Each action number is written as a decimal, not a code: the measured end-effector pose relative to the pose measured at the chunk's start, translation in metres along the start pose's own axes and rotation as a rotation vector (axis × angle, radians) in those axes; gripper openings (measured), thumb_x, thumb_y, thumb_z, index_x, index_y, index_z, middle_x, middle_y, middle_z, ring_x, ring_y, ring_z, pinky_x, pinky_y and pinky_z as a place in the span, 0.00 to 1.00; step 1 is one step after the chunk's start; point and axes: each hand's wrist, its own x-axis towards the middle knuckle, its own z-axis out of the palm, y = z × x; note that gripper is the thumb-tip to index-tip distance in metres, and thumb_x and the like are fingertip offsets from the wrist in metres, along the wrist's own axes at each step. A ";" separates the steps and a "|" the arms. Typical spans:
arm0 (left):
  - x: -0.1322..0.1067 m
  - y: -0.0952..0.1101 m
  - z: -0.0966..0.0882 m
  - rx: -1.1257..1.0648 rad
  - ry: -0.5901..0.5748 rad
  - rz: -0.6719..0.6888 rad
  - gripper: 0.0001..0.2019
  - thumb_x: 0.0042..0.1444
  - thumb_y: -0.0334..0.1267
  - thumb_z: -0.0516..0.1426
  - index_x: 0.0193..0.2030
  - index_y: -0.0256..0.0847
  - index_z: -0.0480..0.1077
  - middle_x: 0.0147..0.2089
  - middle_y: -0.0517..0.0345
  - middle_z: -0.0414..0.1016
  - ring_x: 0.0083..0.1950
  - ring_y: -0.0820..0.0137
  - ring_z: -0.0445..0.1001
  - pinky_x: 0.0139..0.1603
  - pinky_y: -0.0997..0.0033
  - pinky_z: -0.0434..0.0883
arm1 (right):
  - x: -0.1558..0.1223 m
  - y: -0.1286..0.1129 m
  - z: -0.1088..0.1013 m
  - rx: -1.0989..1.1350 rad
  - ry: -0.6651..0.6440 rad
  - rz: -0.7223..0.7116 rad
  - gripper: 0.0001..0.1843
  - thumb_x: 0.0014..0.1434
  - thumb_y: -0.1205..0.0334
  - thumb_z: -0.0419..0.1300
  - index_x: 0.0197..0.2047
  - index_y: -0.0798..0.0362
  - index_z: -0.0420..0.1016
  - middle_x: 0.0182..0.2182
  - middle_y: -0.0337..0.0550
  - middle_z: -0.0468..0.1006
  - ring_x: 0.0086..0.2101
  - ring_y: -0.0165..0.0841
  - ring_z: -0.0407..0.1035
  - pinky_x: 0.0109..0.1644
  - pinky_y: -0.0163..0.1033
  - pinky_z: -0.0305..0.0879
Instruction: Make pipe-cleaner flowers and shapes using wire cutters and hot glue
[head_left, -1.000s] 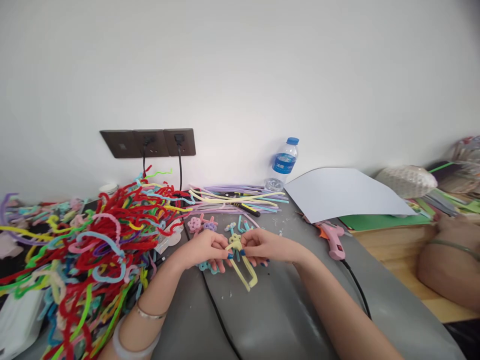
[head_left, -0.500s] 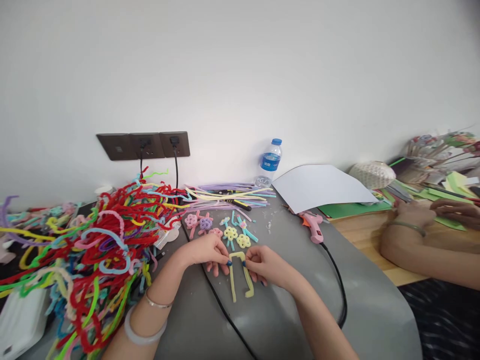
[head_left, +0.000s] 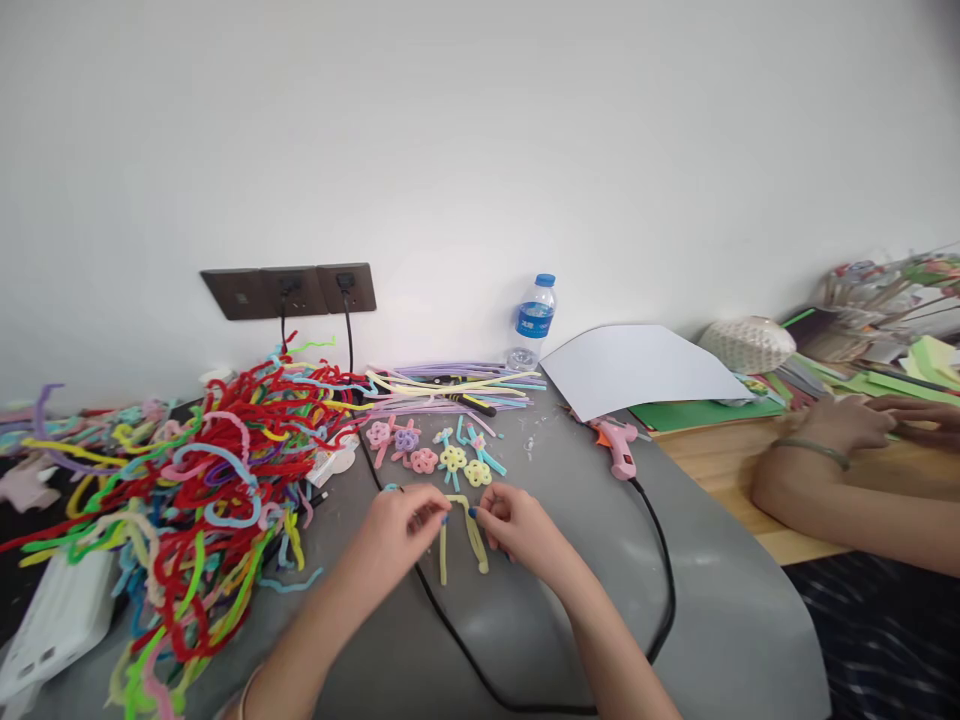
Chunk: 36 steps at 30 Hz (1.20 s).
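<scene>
A pale yellow pipe cleaner, bent into a squared arch with its legs toward me, is stretched between my hands. My left hand pinches its upper left corner. My right hand has the upper right corner between thumb and fingers. The right leg looks doubled back on itself, while the left leg hangs straight. Just beyond my fingers lie several small pipe-cleaner flowers: yellow ones, a purple one and pink ones.
At left spreads a big tangle of coloured pipe cleaners. Straight pipe cleaners lie along the wall near a water bottle. A pink glue gun trails a black cord. Another person's hands work over papers at right.
The hooked end of the yellow pipe cleaner's right leg has been folded up along that leg. Both hands still grip the two upper corners. The view has shifted slightly.
</scene>
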 end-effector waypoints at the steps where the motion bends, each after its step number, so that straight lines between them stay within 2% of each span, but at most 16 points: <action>1: -0.009 0.004 0.011 0.048 0.017 0.077 0.10 0.59 0.27 0.54 0.41 0.43 0.74 0.39 0.58 0.79 0.39 0.69 0.78 0.42 0.72 0.74 | 0.000 0.004 0.000 0.056 -0.001 -0.022 0.07 0.56 0.63 0.57 0.28 0.49 0.63 0.14 0.30 0.69 0.14 0.25 0.57 0.17 0.30 0.54; 4: -0.031 0.012 0.042 0.212 0.023 0.272 0.16 0.56 0.26 0.59 0.50 0.45 0.73 0.48 0.54 0.77 0.50 0.63 0.76 0.50 0.64 0.75 | 0.001 0.014 0.000 0.199 0.011 -0.081 0.07 0.55 0.56 0.57 0.30 0.49 0.64 0.15 0.30 0.67 0.15 0.26 0.57 0.17 0.30 0.54; 6: -0.039 0.011 0.058 0.311 0.035 0.354 0.18 0.56 0.27 0.62 0.52 0.45 0.72 0.50 0.52 0.76 0.50 0.61 0.75 0.49 0.61 0.76 | 0.000 0.017 0.001 0.225 0.029 -0.113 0.09 0.53 0.54 0.58 0.32 0.50 0.66 0.18 0.31 0.67 0.16 0.26 0.58 0.18 0.31 0.55; 9: -0.041 0.003 0.068 0.348 0.091 0.404 0.11 0.60 0.27 0.59 0.48 0.42 0.74 0.46 0.53 0.78 0.47 0.62 0.75 0.49 0.59 0.76 | -0.003 0.017 0.003 0.188 0.052 -0.151 0.09 0.52 0.55 0.58 0.33 0.51 0.67 0.21 0.33 0.67 0.18 0.26 0.58 0.19 0.32 0.57; 11: -0.041 -0.005 0.069 0.311 0.137 0.410 0.08 0.64 0.28 0.55 0.45 0.41 0.74 0.43 0.54 0.78 0.46 0.63 0.75 0.49 0.60 0.76 | -0.005 0.016 0.004 0.162 0.072 -0.170 0.09 0.53 0.54 0.58 0.33 0.51 0.68 0.21 0.34 0.67 0.20 0.27 0.59 0.20 0.32 0.57; 16: -0.043 -0.019 0.063 0.156 0.191 0.414 0.11 0.67 0.28 0.52 0.44 0.41 0.75 0.43 0.55 0.80 0.45 0.68 0.76 0.48 0.67 0.75 | -0.006 0.015 0.005 0.161 0.147 -0.233 0.10 0.54 0.55 0.58 0.37 0.51 0.69 0.27 0.38 0.69 0.23 0.29 0.60 0.24 0.34 0.60; 21: -0.042 -0.026 0.060 0.066 0.249 0.400 0.09 0.64 0.27 0.56 0.41 0.42 0.76 0.40 0.57 0.82 0.43 0.69 0.77 0.48 0.67 0.74 | -0.003 0.014 0.002 0.209 0.078 -0.238 0.14 0.53 0.54 0.59 0.40 0.54 0.73 0.28 0.39 0.72 0.24 0.29 0.64 0.28 0.35 0.62; 24: -0.041 -0.031 0.059 0.023 0.232 0.350 0.08 0.63 0.28 0.58 0.40 0.44 0.77 0.39 0.59 0.83 0.43 0.69 0.77 0.48 0.65 0.73 | 0.000 0.014 -0.001 0.268 0.042 -0.208 0.16 0.51 0.53 0.61 0.39 0.54 0.75 0.29 0.40 0.74 0.24 0.28 0.64 0.27 0.34 0.62; 28: -0.043 -0.035 0.058 0.040 0.183 0.310 0.08 0.63 0.29 0.58 0.39 0.46 0.77 0.40 0.60 0.83 0.44 0.67 0.75 0.48 0.62 0.71 | 0.002 0.012 -0.001 0.222 0.038 -0.157 0.14 0.50 0.55 0.62 0.37 0.55 0.76 0.26 0.39 0.73 0.23 0.28 0.64 0.25 0.33 0.61; 32: -0.045 -0.031 0.056 0.081 0.120 0.252 0.07 0.61 0.28 0.59 0.38 0.45 0.75 0.40 0.59 0.82 0.47 0.65 0.74 0.51 0.60 0.69 | 0.004 0.011 0.001 0.159 0.068 -0.181 0.11 0.52 0.57 0.60 0.37 0.54 0.76 0.25 0.38 0.72 0.22 0.27 0.63 0.25 0.33 0.62; 36: -0.044 -0.024 0.055 0.136 0.116 0.238 0.06 0.56 0.28 0.63 0.36 0.44 0.73 0.39 0.59 0.80 0.46 0.65 0.73 0.50 0.61 0.68 | 0.004 0.012 0.002 0.086 0.070 -0.219 0.12 0.54 0.57 0.59 0.38 0.54 0.77 0.26 0.39 0.73 0.25 0.29 0.64 0.27 0.34 0.62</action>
